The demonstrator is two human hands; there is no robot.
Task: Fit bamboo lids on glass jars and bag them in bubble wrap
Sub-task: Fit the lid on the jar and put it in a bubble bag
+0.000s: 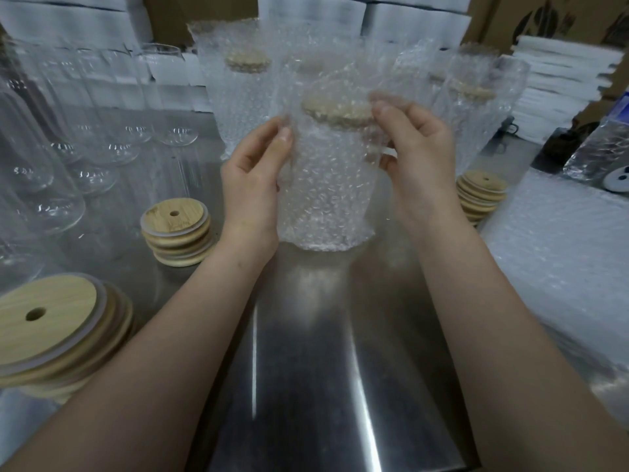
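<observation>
Steel table below. At left, rows of empty jars; at back, bagged jars. Centre, held upright over table: bubble-wrap bag with glass jar inside. Left hand curled round bag's left side, right hand pinching bag beside bamboo lid. Lid stacks left and right.

Lidded jar upright in bubble-wrap bag (bamboo lid on).
</observation>
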